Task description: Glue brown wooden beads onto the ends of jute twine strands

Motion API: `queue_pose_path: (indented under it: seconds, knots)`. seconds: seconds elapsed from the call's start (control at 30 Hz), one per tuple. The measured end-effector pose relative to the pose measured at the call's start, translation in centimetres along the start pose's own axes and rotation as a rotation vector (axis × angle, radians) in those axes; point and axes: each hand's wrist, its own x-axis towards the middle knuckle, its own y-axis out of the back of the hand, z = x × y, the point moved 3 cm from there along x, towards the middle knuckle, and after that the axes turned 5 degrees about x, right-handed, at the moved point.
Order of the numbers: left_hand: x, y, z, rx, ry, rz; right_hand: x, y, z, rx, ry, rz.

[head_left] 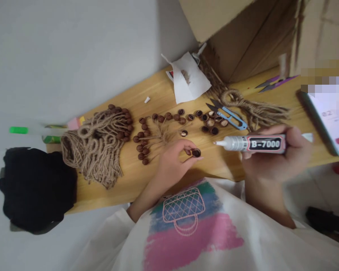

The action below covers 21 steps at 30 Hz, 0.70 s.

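My left hand pinches a hollow brown nutshell, its dark opening facing up, just above the table. Wrapped around a tube of B-7000 glue is my right hand. The tube lies sideways, its uncapped nozzle aimed left at the shell but apart from it. Beyond my left hand, brown nutshells and thin twine strands are laid out in an arc. More open shells, some with pale insides, form a cluster by the blue thread snips.
Knotted twine tassels with shells are heaped at left, beside a black cloth bundle. Toward the back are white paper, a small white cap and cardboard boxes. Twine, purple snips and a phone lie right.
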Motion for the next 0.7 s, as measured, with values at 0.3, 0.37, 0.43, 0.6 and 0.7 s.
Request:
queue_pose_path:
  seconds: [0.3,0.37,0.43,0.6,0.7]
  knots:
    - [1.6,-2.7,-2.2,0.192,-0.003,-0.110,1.4,0.4,1.2,0.060,-0.118,0.015]
    - [1.4,-2.6,-2.2,0.205,0.023,-0.169,1.4,0.6,1.5,0.074,-0.132,0.027]
    - [1.1,-2.2,-1.9,0.230,0.038,-0.230,1.4,0.7,1.6,0.099,-0.153,0.034]
    - [0.5,2.4,-0.7,0.165,-0.065,-0.272,1.7,0.9,1.2,0.181,-0.321,0.012]
    - [1.5,7.4,-1.2,0.187,-0.100,-0.003,2.2,0.9,0.3,0.218,-0.353,-0.002]
